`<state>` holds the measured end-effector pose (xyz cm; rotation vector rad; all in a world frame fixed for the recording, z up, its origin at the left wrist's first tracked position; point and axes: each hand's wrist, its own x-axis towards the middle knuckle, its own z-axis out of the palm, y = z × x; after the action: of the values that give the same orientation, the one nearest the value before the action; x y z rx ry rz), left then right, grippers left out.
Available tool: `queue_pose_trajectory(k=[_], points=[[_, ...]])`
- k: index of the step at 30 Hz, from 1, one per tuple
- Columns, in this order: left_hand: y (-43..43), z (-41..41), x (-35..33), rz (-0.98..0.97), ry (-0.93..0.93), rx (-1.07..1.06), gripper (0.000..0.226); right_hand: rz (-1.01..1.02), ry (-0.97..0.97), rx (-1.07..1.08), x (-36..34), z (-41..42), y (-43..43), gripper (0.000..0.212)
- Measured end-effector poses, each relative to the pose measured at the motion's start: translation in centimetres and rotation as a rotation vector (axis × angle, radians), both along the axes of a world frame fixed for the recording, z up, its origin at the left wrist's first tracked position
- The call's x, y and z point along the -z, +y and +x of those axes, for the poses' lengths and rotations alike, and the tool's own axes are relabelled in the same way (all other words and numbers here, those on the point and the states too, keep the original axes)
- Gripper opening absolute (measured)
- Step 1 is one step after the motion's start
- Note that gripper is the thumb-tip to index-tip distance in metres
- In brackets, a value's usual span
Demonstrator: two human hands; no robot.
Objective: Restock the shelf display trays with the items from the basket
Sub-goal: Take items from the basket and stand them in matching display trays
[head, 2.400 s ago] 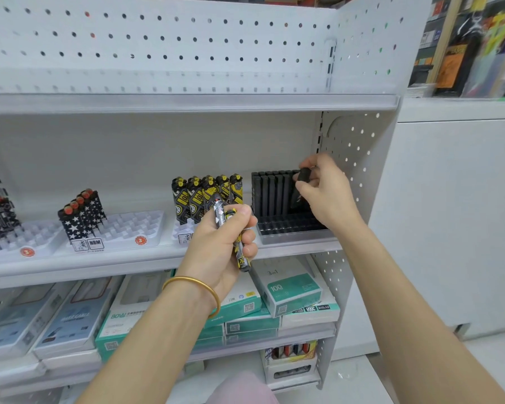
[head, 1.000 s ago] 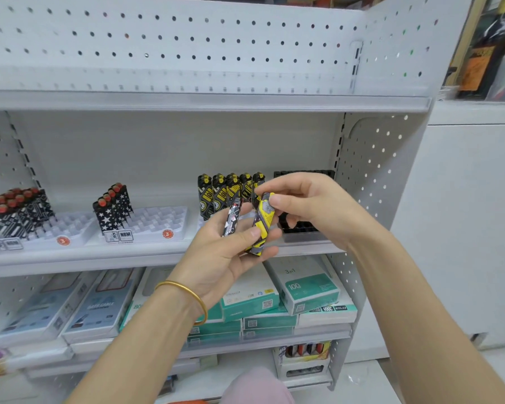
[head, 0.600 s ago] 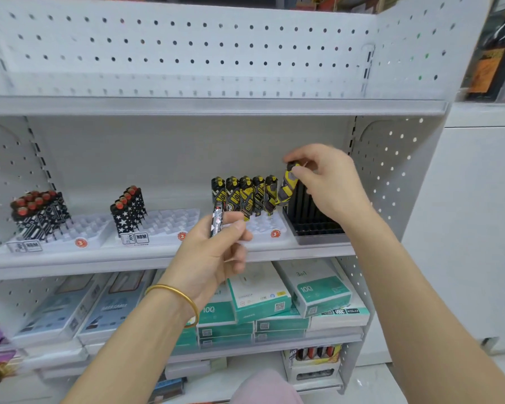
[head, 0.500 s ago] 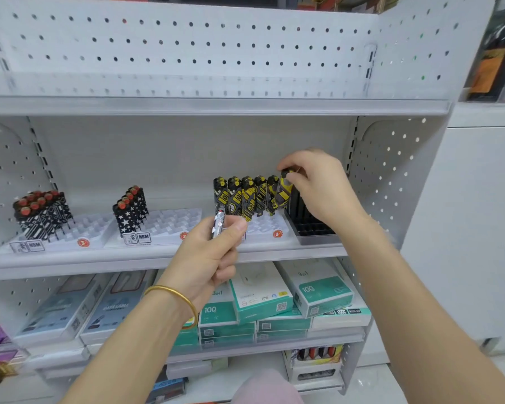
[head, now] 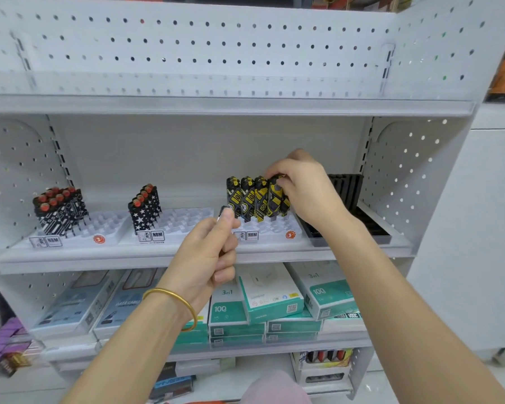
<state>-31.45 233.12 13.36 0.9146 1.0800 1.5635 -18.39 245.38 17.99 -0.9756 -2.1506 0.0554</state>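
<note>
Shelving: white perforated metal shop shelving is filling the view, and its middle shelf is carrying white trays and, at the far right, a black slotted plastic tray.
Right hand: the right hand is reaching in, its fingers curling round the top of a yellow-and-black patterned lighter.
Where that lighter is: it is standing upright at the right end of the row of matching yellow-and-black lighters, in the back of the rightmost white plastic compartment tray.
Left hand: the left hand is hovering in front of the shelf edge, its fingers pinching a slim black-and-white patterned lighter with only the top showing (a gold bangle is circling that wrist).
Other stock: star-printed black lighters and red-capped geometric-print lighters are standing in the two trays to the left.
Step in hand: the person is apparently seating the yellow-and-black lighter into its slot.
Next move: it is probably calling for a straight downward push, a clean release without tipping the neighbours, then a matching tray for the left hand's lighter.
Progress: most front slots are sitting unfilled, so restocking is looking far from done.
Basket: I cannot tell where it is.
</note>
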Motion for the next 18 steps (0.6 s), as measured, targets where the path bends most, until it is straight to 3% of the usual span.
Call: queue_pose_trajectory(k=[15,18], points=[[0.6,0.1,0.6,-0.039,-0.208,0.059,0.049,-0.010,-0.167,0.002,-0.6,0.0,1.1,0.030],[0.6,0.1,0.6,-0.047,-0.217,0.057,0.051,0.062,-0.183,0.096,0.2,-0.3,0.9,0.032]])
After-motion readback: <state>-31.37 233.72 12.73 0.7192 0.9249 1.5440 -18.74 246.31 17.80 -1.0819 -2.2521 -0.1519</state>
